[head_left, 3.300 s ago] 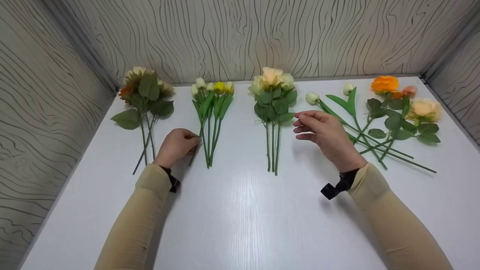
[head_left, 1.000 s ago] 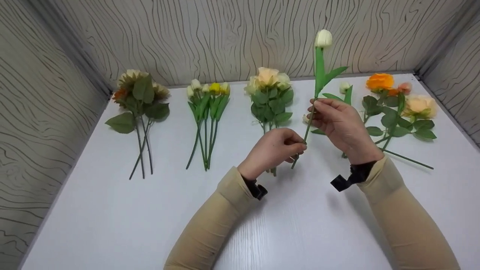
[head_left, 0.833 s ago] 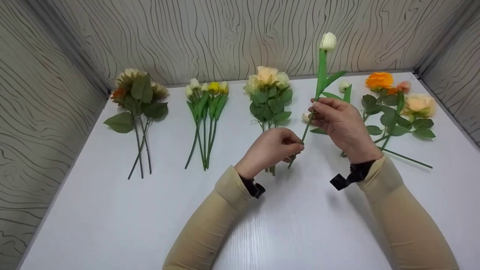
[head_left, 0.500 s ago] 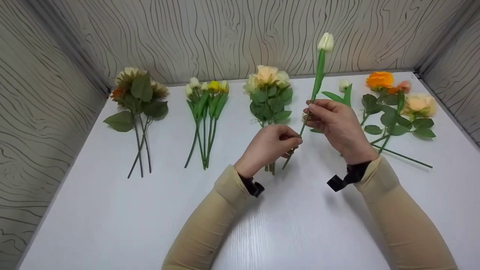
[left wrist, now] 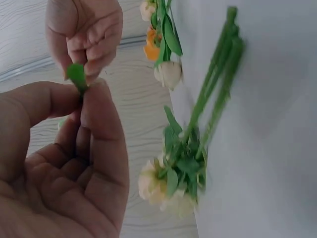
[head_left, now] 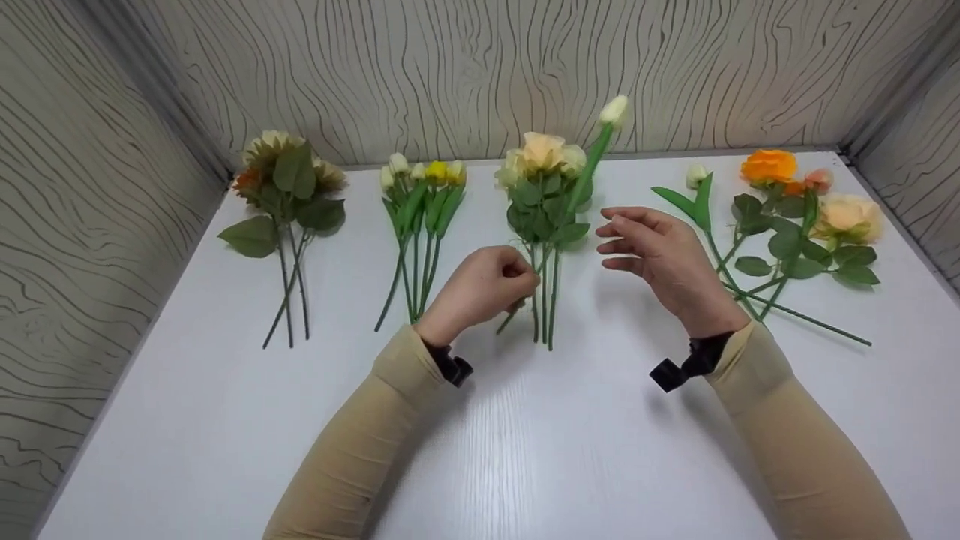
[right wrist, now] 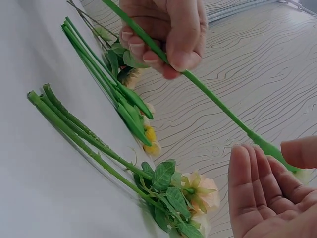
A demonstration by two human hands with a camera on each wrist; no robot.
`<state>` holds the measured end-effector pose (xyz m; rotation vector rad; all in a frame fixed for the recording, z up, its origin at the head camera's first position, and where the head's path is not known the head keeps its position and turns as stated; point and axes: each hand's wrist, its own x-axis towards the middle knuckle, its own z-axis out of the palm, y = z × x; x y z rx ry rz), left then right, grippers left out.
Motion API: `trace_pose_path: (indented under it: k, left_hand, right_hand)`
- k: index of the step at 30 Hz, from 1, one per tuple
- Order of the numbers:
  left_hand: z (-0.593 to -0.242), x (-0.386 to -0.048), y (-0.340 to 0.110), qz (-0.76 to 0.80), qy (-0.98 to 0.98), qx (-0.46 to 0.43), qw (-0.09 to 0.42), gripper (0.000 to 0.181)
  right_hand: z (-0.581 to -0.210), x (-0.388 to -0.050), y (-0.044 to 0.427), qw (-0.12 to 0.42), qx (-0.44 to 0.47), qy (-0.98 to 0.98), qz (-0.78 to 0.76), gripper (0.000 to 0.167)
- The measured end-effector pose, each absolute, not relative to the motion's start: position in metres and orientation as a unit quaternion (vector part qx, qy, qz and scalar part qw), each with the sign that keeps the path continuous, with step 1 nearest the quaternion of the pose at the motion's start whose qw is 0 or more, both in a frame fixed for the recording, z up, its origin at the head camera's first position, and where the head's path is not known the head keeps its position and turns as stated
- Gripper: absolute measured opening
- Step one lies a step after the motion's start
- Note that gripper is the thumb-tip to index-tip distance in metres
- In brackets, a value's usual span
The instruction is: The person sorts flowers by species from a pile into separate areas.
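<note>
My left hand (head_left: 480,289) pinches the green stem of a white tulip (head_left: 613,111) between thumb and forefinger. The tulip slants up to the right, in front of a bunch of pale roses (head_left: 541,154). My right hand (head_left: 667,262) is off the tulip, its fingers loosely spread to the right of that bunch. From the right wrist view, the tulip's stem (right wrist: 218,101) runs from the left hand (right wrist: 168,29) past the open right hand (right wrist: 277,193). In the left wrist view, the stem's end (left wrist: 77,74) pokes out between thumb and forefinger.
Tulips (head_left: 420,214), white and yellow, lie in a bunch left of the roses. Drooping brownish flowers (head_left: 281,180) lie farther left. On the right, a white tulip (head_left: 697,176), an orange flower (head_left: 769,166) and a peach rose (head_left: 847,217) lie with crossed stems on the white table (head_left: 480,450).
A white tulip from the right-hand pile was picked up and held by both hands. My right hand has since let go, and my left hand has carried it leftward and lower.
</note>
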<state>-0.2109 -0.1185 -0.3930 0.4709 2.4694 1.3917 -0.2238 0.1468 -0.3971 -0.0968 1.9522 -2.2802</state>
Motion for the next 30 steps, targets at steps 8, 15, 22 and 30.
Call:
trace_pose_path:
  k: [8, 15, 22, 30]
  left_hand:
    - [-0.397, -0.225, -0.204, 0.47, 0.87, 0.057, 0.134, 0.026]
    - [-0.402, -0.234, -0.248, 0.442, 0.887, 0.021, 0.132, 0.027]
    - [-0.408, -0.241, -0.255, 0.434, 0.889, 0.0, 0.145, 0.027]
    - [-0.411, -0.242, -0.255, 0.416, 0.896, -0.022, 0.152, 0.023]
  right_hand:
    - [-0.402, -0.225, 0.146, 0.072, -0.027, 0.659, -0.748, 0.042]
    - [-0.404, -0.226, 0.144, 0.073, -0.034, 0.659, -0.748, 0.038]
    - [-0.406, -0.226, 0.144, 0.081, -0.034, 0.657, -0.749, 0.037]
    - [-0.406, -0.227, 0.143, 0.088, -0.033, 0.665, -0.741, 0.039]
